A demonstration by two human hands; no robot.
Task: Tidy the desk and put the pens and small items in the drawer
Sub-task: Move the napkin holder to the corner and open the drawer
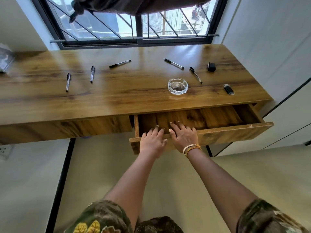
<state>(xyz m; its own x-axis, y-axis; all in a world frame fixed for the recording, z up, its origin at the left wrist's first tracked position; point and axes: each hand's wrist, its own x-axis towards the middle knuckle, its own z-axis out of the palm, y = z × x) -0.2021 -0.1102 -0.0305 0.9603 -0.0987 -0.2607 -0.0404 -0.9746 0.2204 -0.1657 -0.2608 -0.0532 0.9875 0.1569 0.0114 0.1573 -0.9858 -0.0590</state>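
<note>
The wooden desk (117,98) has its right drawer (235,132) pulled out, and its inside looks bare. My left hand (152,142) and my right hand (184,137) rest side by side on the drawer's front edge, fingers spread over the rim and holding nothing. Several black pens lie scattered on the desktop: one at the far left (68,82), another beside it (92,74), one in the middle (120,63), one right of centre (173,63) and one further right (195,75). A black USB stick (228,89) and a small black case (211,66) lie at the right end.
A clear glass ashtray (177,86) stands near the desk's front edge above the drawer. A window with bars (134,27) runs behind the desk. White walls close in on both sides. A grey object (5,59) sits at the desk's far left end.
</note>
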